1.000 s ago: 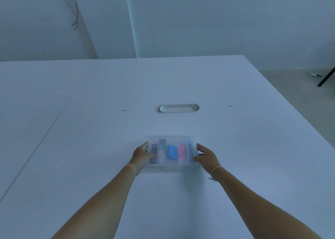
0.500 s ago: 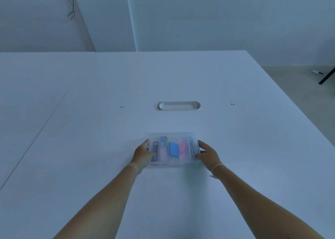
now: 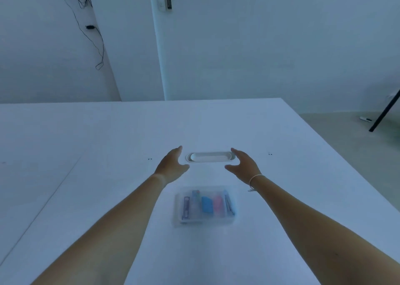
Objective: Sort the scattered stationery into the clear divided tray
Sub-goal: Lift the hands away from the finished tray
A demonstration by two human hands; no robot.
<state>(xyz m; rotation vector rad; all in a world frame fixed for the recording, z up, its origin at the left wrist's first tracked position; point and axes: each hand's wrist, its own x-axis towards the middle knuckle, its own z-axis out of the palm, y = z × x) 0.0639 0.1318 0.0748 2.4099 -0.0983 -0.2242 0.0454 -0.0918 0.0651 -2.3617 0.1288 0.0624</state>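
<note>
Clear divided plastic tray (image 3: 204, 206), filled with coloured stationery, now released on white table (image 3: 108, 144); left hand (image 3: 172, 165) and right hand (image 3: 243, 165) lifted beyond tray, open, empty; sorting seemingly complete.

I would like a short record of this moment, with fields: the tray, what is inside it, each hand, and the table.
tray: clear divided plastic tray, on the table, between the forearms, blurred
contents: dark purple item, blue block, pink item, dark thin tools; exact kinds cannot be told
left hand: open, empty, apart from tray
right hand: open, empty, apart from tray
table: white table, oval cable port between the hands
loose stationery: none visible
</note>
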